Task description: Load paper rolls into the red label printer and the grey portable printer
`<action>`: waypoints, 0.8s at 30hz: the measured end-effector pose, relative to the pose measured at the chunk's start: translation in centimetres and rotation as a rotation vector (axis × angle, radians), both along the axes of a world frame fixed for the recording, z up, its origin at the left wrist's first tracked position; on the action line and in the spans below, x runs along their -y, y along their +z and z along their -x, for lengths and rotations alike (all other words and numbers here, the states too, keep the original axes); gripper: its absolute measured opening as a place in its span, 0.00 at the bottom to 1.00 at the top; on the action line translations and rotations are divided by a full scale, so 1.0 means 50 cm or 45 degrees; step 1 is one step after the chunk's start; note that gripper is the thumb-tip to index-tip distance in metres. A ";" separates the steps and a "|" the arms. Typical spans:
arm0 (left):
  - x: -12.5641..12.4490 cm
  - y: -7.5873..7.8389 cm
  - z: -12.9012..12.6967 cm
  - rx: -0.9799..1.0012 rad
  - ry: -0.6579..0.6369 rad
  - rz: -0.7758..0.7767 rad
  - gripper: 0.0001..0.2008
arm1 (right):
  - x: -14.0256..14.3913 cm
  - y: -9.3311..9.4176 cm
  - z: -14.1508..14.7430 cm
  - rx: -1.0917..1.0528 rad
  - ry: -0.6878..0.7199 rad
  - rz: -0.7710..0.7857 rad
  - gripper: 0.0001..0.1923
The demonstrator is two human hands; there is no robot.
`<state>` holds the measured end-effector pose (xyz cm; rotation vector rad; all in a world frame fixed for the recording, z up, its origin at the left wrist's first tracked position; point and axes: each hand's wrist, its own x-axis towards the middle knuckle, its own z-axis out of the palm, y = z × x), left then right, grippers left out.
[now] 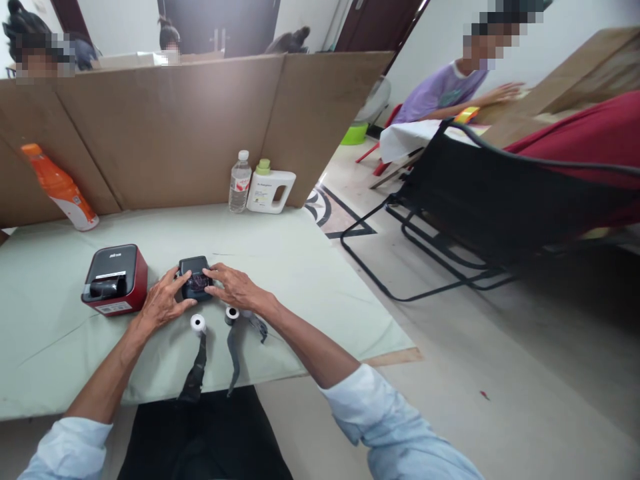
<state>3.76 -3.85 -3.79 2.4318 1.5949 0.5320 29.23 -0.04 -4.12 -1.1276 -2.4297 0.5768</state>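
Between my two hands a small black device (195,267), which looks like a portable printer, rests on the table. Dark, shiny film covers its near half. My left hand (163,298) grips its left side, with the thumb and fingers at the edge. From the right, my right hand (234,285) has its fingertips on the same device. Just below lie a white paper roll (198,324) with a black strip trailing from it and another roll (231,315) with a grey strip. A crumpled dark strip (260,328) lies partly under my right forearm.
Left of my hands stands a larger black-and-red printer (117,277). An orange bottle (63,190), a clear water bottle (240,183) and a white jug (270,190) line the cardboard screen (185,127). A black folding chair (480,193) and a seated person (445,90) are at right.
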 end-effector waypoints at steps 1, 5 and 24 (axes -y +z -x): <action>0.000 -0.002 0.000 -0.008 0.001 -0.004 0.37 | -0.001 -0.001 0.000 -0.008 -0.001 0.001 0.26; 0.003 -0.014 0.001 -0.006 -0.004 -0.029 0.37 | -0.003 -0.013 -0.004 -0.083 0.030 0.021 0.28; -0.020 -0.041 0.030 0.132 -0.098 0.066 0.44 | -0.034 0.002 -0.003 -0.591 0.153 0.535 0.17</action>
